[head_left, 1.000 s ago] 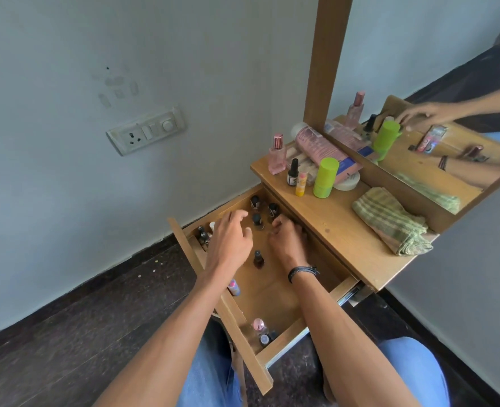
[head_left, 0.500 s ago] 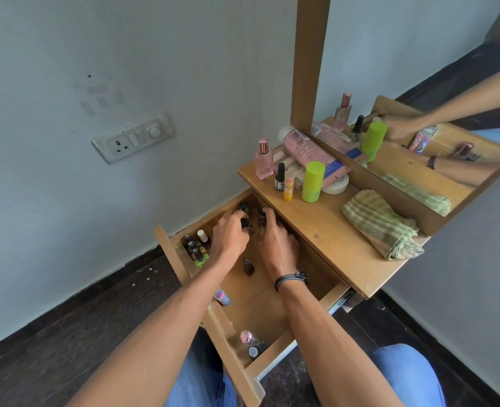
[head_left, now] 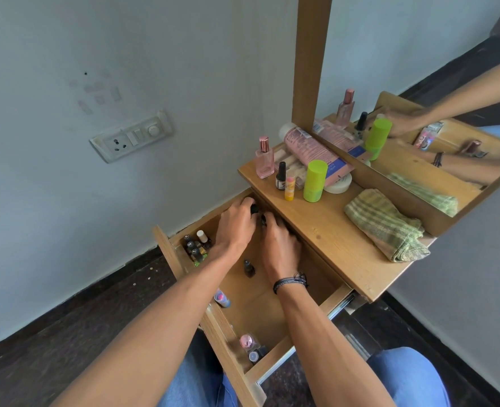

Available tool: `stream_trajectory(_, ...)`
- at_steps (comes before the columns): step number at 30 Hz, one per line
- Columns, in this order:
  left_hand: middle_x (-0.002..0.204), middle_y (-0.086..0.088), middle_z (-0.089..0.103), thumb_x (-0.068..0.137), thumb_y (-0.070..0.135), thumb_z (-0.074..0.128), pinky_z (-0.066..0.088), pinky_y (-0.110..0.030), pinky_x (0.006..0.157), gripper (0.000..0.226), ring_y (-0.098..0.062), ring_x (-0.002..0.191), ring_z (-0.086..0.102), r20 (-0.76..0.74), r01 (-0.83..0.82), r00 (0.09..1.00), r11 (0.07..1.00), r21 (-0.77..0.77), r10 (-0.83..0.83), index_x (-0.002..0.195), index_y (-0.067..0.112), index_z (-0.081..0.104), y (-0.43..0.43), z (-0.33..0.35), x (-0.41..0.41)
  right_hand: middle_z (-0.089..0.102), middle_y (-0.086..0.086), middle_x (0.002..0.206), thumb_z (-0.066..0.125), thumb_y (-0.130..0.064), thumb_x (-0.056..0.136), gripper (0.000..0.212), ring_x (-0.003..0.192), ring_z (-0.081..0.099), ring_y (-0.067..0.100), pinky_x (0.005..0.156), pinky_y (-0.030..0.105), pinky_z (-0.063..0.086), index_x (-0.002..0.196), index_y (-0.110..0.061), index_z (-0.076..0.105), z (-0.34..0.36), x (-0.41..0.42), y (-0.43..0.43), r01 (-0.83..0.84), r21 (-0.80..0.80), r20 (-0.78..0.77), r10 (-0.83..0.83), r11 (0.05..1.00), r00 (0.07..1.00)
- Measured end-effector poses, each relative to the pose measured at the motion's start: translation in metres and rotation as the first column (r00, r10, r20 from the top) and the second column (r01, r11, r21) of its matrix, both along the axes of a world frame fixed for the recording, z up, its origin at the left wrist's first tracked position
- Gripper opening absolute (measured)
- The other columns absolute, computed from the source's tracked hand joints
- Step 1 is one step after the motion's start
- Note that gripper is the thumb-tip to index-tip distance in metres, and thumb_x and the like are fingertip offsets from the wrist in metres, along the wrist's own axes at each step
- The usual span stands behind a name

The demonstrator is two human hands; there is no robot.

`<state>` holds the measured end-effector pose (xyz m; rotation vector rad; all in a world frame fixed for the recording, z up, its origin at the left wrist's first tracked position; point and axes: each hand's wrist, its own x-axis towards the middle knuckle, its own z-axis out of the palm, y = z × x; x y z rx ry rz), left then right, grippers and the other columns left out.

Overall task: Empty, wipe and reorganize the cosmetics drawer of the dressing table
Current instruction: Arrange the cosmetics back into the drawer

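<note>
The wooden drawer (head_left: 171,254) of the dressing table is pulled out. Both hands reach into its far back corner, under the tabletop edge. My left hand (head_left: 235,227) has its fingers closed on a small black-capped bottle (head_left: 254,208). My right hand (head_left: 281,245), with a cord bracelet on the wrist, curls its fingers on a second dark bottle (head_left: 263,220) right beside it. Still in the drawer are a cluster of nail polish bottles (head_left: 197,247), a lone dark bottle (head_left: 249,268), a pink-and-blue item (head_left: 221,298) and a pink-lidded jar (head_left: 247,342).
On the tabletop (head_left: 331,230) stand a pink perfume bottle (head_left: 264,158), a black bottle (head_left: 281,176), a yellow stick (head_left: 289,189) and a green cylinder (head_left: 314,180). A pink tube (head_left: 307,148) lies behind them and a folded green striped cloth (head_left: 386,224) to the right. The mirror (head_left: 419,69) backs the table.
Both hands have pushed further into the drawer's back corner and closed around the dark bottles that stood there. My view has shifted slightly.
</note>
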<state>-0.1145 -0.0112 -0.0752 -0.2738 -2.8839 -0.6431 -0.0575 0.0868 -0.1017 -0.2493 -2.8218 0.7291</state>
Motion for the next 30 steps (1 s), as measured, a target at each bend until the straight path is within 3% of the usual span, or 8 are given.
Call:
stream_trajectory(6,0.117,-0.008,0.066,0.089,0.001,0.065,0.054,-0.037,0.083,0.022,-0.027,0.108,0.056,-0.064,0.119,0.989,0.971,-0.208,-0.135,0.111,0.007,0.067,0.005,0.008,-0.010,0.064,0.009,0.125,0.042,-0.007,0.102,0.039,0.097,0.068,0.038,0.062,0.042,0.050,0.137,-0.020,0.050,0.002,0.000,0.000,0.000,0.009,0.017,-0.001,1.000,1.000)
stream_trajectory(12,0.120,-0.008,0.062,0.086,0.001,0.068,0.053,-0.039,0.084,0.017,-0.027,0.106,0.051,-0.076,0.141,0.980,0.916,-0.375,-0.182,0.102,0.006,0.071,-0.004,0.008,-0.017,0.066,0.011,0.117,0.040,-0.001,0.099,0.044,0.093,0.068,0.039,0.061,0.042,0.048,0.139,-0.019,0.045,-0.004,-0.003,-0.004,0.009,0.005,0.012,-0.009,1.000,1.000)
stream_trajectory(16,0.127,-0.007,0.061,0.085,0.002,0.068,0.051,-0.039,0.090,0.024,-0.026,0.111,0.050,-0.057,0.161,0.978,0.901,-0.403,-0.201,0.109,0.007,0.071,-0.009,0.009,-0.019,0.067,0.012,0.110,0.043,-0.003,0.100,0.042,0.090,0.068,0.039,0.060,0.041,0.048,0.138,-0.020,0.044,-0.009,-0.005,-0.003,0.002,-0.010,-0.012,-0.002,1.000,1.000)
stream_trajectory(23,0.130,-0.005,0.058,0.086,0.000,0.067,0.051,-0.038,0.092,0.035,-0.025,0.115,0.046,-0.043,0.196,0.973,0.906,-0.375,-0.228,0.120,0.009,0.070,-0.017,0.007,-0.020,0.066,0.012,0.117,0.049,-0.006,0.100,0.043,0.093,0.067,0.040,0.061,0.042,0.052,0.139,-0.024,0.044,-0.017,-0.008,-0.003,-0.020,-0.036,-0.055,0.018,0.999,0.998)
stream_trajectory(30,0.131,-0.006,0.058,0.084,0.004,0.070,0.051,-0.038,0.093,0.030,-0.024,0.112,0.050,-0.055,0.185,0.974,0.910,-0.371,-0.220,0.114,0.009,0.072,-0.012,0.009,-0.029,0.063,0.011,0.123,0.051,-0.003,0.098,0.044,0.102,0.065,0.036,0.068,0.040,0.052,0.138,-0.020,0.050,-0.021,-0.012,-0.003,-0.093,-0.102,-0.102,0.082,0.990,0.991)
